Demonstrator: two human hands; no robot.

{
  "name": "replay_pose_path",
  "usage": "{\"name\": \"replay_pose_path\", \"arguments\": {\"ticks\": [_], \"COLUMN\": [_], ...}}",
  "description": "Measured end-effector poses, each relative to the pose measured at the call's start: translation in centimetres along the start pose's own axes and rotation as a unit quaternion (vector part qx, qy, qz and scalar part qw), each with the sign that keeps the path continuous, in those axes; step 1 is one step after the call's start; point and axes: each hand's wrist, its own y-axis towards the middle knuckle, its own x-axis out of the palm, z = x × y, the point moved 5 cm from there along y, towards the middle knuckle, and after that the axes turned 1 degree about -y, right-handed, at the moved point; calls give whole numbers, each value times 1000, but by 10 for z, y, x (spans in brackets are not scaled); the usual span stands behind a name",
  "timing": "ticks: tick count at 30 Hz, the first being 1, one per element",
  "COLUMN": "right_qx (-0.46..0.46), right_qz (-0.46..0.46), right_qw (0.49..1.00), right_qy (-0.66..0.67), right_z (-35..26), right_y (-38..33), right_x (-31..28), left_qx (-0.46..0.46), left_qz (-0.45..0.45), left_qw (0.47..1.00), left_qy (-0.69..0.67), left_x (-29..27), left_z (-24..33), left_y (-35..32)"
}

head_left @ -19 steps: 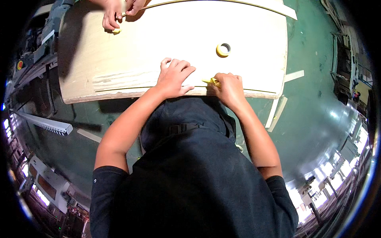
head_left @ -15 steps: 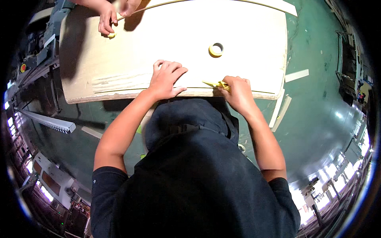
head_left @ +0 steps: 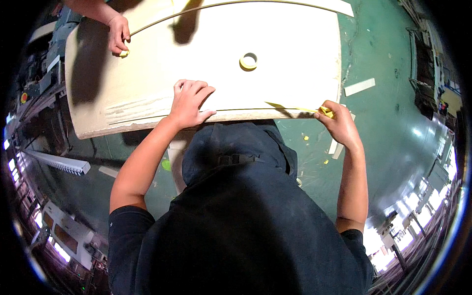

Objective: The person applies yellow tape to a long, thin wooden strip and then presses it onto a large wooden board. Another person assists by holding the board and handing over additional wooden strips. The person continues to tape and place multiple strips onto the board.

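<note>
My left hand [head_left: 189, 104] rests on the near edge of the large pale board [head_left: 206, 54], fingers spread on its surface and thumb along a thin strip [head_left: 236, 109] that follows this edge. At the board's near right corner, my right hand [head_left: 339, 123] is closed on yellow tape [head_left: 305, 108]. The tape stretches leftward from the fingers, with its far end raised over the board. A yellow tape roll [head_left: 249, 61] sits farther in on the board, apart from both hands.
At the far left a co-worker's hand [head_left: 118, 35] grips a small yellow piece [head_left: 124, 53] by the far curved strip [head_left: 196, 8]. Pale offcuts [head_left: 359, 87] lie on the green floor [head_left: 378, 132] to the right. A long grey metal profile [head_left: 59, 162] is at left.
My right hand has moved right to the board's corner, drawing the yellow tape out along the edge. My left hand stays on the board. One of the co-worker's hands has left the picture.
</note>
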Motion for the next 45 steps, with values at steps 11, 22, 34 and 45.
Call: {"name": "replay_pose_path", "arguments": {"ticks": [11,22,34,45], "right_qx": [-150,-120,-204,-129], "right_qz": [40,135,66,40], "right_qw": [855,968,950,967], "right_qy": [495,177,-225,-215], "right_z": [-32,-55,-79,9], "right_y": [13,54,56,18], "right_x": [44,85,102,36], "left_qx": [-90,9,49,50], "left_qz": [-73,-12,43,54], "left_qw": [992,999,998,997], "left_qy": [44,-28,10,7], "left_x": [-4,42,53,52], "left_z": [18,108,100,102], "left_y": [6,81,82,84]}}
